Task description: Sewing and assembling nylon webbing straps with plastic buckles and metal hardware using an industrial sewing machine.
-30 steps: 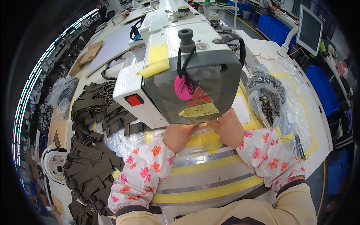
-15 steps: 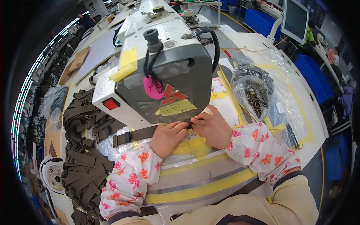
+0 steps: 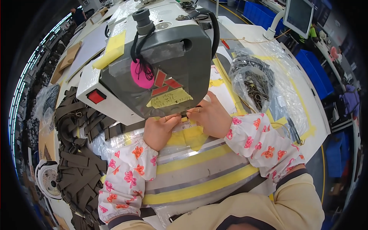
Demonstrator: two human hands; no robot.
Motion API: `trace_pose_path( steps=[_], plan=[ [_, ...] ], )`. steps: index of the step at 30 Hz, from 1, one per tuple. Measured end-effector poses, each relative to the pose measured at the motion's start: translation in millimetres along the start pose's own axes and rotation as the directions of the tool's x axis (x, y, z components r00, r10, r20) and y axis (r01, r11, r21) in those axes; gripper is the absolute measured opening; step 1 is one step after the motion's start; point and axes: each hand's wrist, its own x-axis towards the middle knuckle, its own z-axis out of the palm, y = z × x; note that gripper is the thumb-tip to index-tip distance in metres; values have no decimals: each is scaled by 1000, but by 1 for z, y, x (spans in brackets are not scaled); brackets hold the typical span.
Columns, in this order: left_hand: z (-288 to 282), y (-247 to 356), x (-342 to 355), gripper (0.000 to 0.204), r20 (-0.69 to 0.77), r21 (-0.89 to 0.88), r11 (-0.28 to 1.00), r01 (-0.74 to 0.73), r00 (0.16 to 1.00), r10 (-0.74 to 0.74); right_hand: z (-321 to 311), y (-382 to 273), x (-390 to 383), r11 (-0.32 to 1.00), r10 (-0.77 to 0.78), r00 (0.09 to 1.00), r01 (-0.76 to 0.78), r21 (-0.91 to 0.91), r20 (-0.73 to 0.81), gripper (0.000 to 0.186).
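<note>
My left hand (image 3: 158, 132) has its fingers curled and pressed on a dark olive webbing strap (image 3: 115, 131) at the lower edge of the sewing machine head (image 3: 172, 65). My right hand (image 3: 209, 119) is just right of it, fingers bent on the strap's short visible section, the forefinger reaching up beside the head. The fingertips and whatever lies under the head are partly hidden. Beneath both hands is a plastic-covered work surface (image 3: 199, 172) with yellow tape strips.
A heap of olive straps with buckles (image 3: 78, 172) lies left, beside a small white fan (image 3: 46, 178). A plastic bag of metal hardware (image 3: 253, 84) sits right, below a monitor (image 3: 297, 17). Blue bins (image 3: 314, 73) line the right; a person (image 3: 78, 16) stands far back.
The view has shifted, so the machine appears further left and higher. My fingers have moved closer around the strap, which showed more clearly left of my hands half a second ago.
</note>
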Motion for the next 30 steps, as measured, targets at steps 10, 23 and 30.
trace_pose_path(
  steps=[10, 23, 30],
  plan=[
    [8, -22, 4, 29, -88, 38, 999, 32, 996, -29, 3, 8, 13, 992, 32, 999, -26, 121, -42, 23],
    [-52, -10, -36, 35, -48, 255, 961, 103, 994, -94, 15, 13, 3, 949, 138, 978, -86, 303, -157, 26],
    [-89, -50, -95, 41, -69, 542, 797, 267, 959, -275, 15, 9, 5, 966, -168, 907, 229, 117, -385, 20]
  ],
)
